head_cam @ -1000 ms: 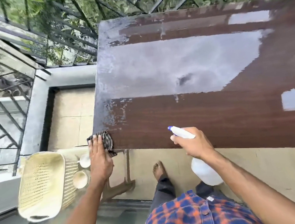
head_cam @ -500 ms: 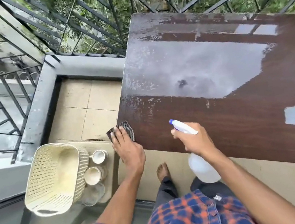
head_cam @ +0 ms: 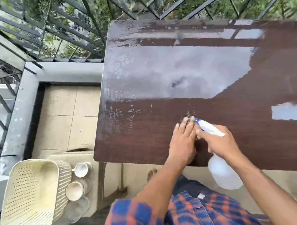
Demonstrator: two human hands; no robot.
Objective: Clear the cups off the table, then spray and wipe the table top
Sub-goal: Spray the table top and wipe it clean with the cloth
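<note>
I see my left hand (head_cam: 183,141) pressed flat on the dark brown bench (head_cam: 157,73), fingers (head_cam: 185,124) stretched forward and close together. A dark cloth (head_cam: 188,116) only peeks out past the fingertips, blurred, so I cannot tell how much of it lies under the palm. Just beside those fingers, touching or nearly so, my right hand (head_cam: 219,140) is wrapped around the neck of a white spray bottle (head_cam: 223,174); its fingers are curled tight on it, and the blue-tipped nozzle (head_cam: 198,121) points ahead, level with the left fingertips. The bottle's body hangs below the right hand, past the near edge of the bench.

Ahead of both sets of fingers the bench top shows a wide pale sheen, with small streaks and specks nearer the fingertips. A smaller bright patch sits off to the right of the right hand.

Well to the left of the left fingers, down off the bench, two mugs (head_cam: 79,179) and a clear glass (head_cam: 78,208) stand on a low beige stool (head_cam: 94,179), right beside a cream perforated basket (head_cam: 30,197). Dark railing (head_cam: 78,26) runs beyond the bench's far edge.
</note>
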